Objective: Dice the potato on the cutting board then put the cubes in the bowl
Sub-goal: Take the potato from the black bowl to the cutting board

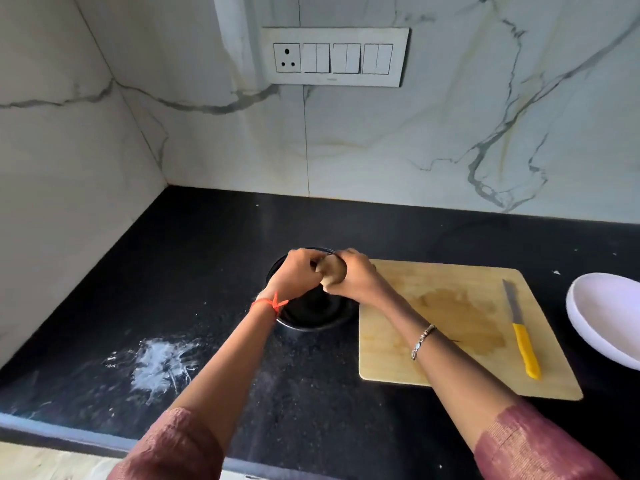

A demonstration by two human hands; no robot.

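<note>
Both my hands are cupped together over the black bowl (313, 315), which stands just left of the wooden cutting board (450, 327). My left hand (296, 273) and my right hand (353, 277) hold a clump of pale potato pieces (330, 270) between them, above the bowl's opening. The bowl's inside is dark and I cannot tell what lies in it. The board carries only a wet stain and the yellow-handled knife (523, 336), lying along its right side.
A white plate (609, 317) sits at the right edge beyond the board. A white powdery smear (159, 363) marks the black counter (207, 258) at the front left. Marble walls close the back and left; a switch panel (334, 57) hangs above.
</note>
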